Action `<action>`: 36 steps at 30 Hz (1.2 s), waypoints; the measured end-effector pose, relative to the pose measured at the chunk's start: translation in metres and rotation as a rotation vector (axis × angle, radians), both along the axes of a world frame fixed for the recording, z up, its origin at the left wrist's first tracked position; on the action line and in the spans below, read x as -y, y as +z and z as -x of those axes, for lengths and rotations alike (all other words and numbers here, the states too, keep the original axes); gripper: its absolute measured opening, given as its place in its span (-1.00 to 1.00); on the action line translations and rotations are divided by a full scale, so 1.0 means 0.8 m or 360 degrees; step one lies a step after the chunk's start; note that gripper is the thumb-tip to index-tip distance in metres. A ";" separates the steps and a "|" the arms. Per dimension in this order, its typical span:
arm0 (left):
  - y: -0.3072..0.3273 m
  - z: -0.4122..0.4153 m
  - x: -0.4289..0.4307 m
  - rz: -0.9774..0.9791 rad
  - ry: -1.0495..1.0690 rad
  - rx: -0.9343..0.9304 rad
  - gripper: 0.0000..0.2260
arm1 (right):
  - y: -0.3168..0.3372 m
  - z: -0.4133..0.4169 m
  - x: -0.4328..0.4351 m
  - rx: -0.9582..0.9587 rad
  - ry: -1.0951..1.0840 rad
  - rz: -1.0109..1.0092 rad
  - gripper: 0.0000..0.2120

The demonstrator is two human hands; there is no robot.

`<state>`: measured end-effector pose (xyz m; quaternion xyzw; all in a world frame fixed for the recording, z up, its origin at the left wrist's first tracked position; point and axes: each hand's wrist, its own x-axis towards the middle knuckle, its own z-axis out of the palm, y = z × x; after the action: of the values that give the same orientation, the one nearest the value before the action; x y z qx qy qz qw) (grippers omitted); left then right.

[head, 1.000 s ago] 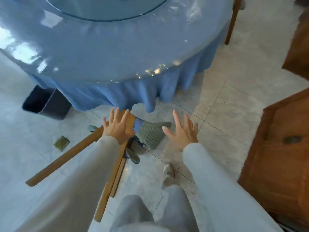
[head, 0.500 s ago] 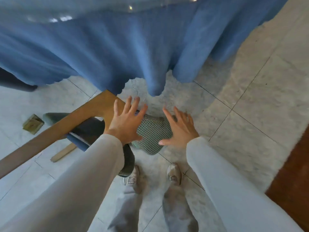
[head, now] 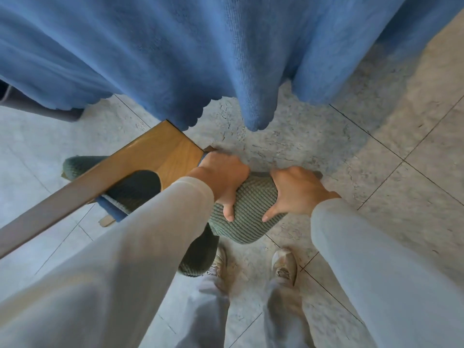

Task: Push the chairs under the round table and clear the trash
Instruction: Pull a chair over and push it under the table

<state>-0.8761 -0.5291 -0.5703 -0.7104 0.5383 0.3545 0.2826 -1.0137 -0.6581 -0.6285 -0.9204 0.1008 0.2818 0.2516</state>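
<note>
A dining room, home or restaurant: a long blue tablecloth (head: 200,51) hangs at 12 o'clock over pale marble floor tiles (head: 376,151), a cushioned wooden chair (head: 155,151) at 9 o'clock.

Blue cloth, green ribbing, honey wood, pale grey floor

The tablecloth (head: 175,59) across the far side is mid-blue, finely ribbed, with a scalloped hem. The chair (head: 160,151) at left has a honey-brown wood frame with visible grain, and its cushion (head: 248,209) is grey-green with corded diagonal ribs, darker in shadow. The floor (head: 376,159) is pale grey, mottled stone tile with thin dark joints. Sleeves (head: 125,259) and trousers (head: 206,310) are light grey; the shoes (head: 285,266) are off-white and scuffed.
</note>
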 end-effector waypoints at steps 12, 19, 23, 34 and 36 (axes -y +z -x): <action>0.159 0.072 0.078 0.0215 -0.0172 -0.0118 -0.17 | 0.197 0.100 0.081 0.0037 0.0099 0.0258 -0.21; 0.287 0.144 0.111 0.0597 -0.0411 -0.0170 -0.24 | 0.363 0.187 0.096 -0.0049 -0.0002 0.0674 -0.18; 0.337 0.170 0.071 0.0788 -0.0439 -0.0108 -0.20 | 0.435 0.215 0.047 -0.0021 -0.0010 0.0895 -0.20; 0.333 0.188 -0.229 0.0964 -0.0510 -0.0104 -0.34 | 0.471 0.261 -0.245 -0.0088 -0.0195 0.0546 -0.44; 0.328 0.180 -0.266 0.1001 -0.0487 -0.0071 -0.35 | 0.473 0.284 -0.261 -0.0102 -0.0199 0.0394 -0.52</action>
<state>-1.0202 -0.3164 -0.3078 -0.6659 0.7275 0.1403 0.0878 -1.2406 -0.4490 -0.2497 -0.9269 0.2000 0.2800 0.1498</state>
